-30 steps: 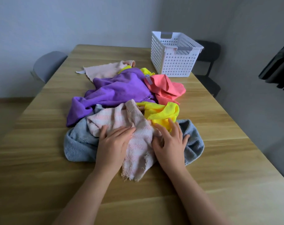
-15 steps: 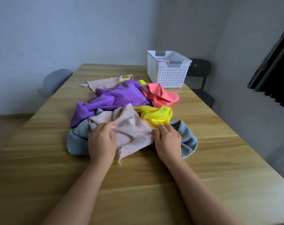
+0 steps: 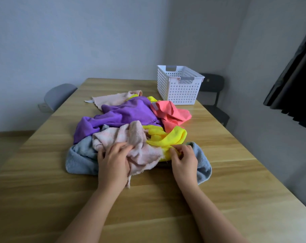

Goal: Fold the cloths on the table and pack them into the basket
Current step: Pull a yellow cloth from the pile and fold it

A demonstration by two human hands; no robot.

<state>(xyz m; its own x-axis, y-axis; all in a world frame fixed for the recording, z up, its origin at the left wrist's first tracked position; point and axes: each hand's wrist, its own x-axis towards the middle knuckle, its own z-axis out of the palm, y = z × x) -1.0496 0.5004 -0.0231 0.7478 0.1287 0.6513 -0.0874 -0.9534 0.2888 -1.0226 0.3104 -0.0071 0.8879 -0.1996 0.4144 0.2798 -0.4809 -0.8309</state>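
A heap of cloths lies mid-table: a pale pink cloth (image 3: 124, 135) on top at the front, a yellow cloth (image 3: 166, 137) to its right, a grey-blue towel (image 3: 80, 158) underneath, a purple cloth (image 3: 124, 113) behind, a coral cloth (image 3: 171, 113) at the back right and a peach cloth (image 3: 112, 99) at the back. My left hand (image 3: 113, 162) grips a bunch of the pale pink cloth. My right hand (image 3: 183, 158) has its fingers curled, pinching the yellow cloth's near edge. The white perforated basket (image 3: 176, 92) stands at the far right, with nothing visible inside.
The wooden table (image 3: 218, 172) stretches bare in front of the heap and to both sides. A grey chair (image 3: 57, 95) stands at the far left edge, a black chair (image 3: 211, 85) behind the basket. A dark curtain (image 3: 297, 85) hangs at the right.
My left hand has bunched the pale pink cloth up and drawn it back. My right hand's fingers went from lying flat to curled on the yellow edge. The view has tilted up.
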